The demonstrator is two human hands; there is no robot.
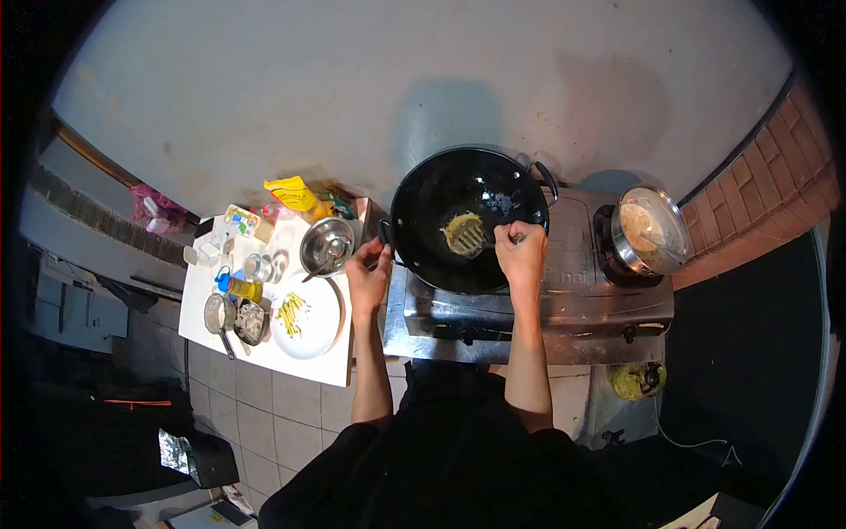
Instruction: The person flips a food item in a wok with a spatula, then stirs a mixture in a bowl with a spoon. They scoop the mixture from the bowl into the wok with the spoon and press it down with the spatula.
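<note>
A black wok (432,189) sits on the left burner of the gas stove. My left hand (367,275) is closed with its fingertips on the loop handle (384,233) at the wok's left side. My right hand (522,251) grips a slotted spatula (471,238), its handle mostly hidden in my fist. The spatula's head rests at a small yellowish mass of food (458,226), perhaps egg, near the middle of the wok. Shiny wet patches show on the wok's inner surface to the right of the food.
Right of the wok, a steel pot (648,231) with pale contents stands on the other burner of the stove (546,331). On the white table (330,370) at left are a steel bowl (327,247), a plate (308,344) with yellow-green strips, an oil bottle (244,289) and a yellow bag (295,192).
</note>
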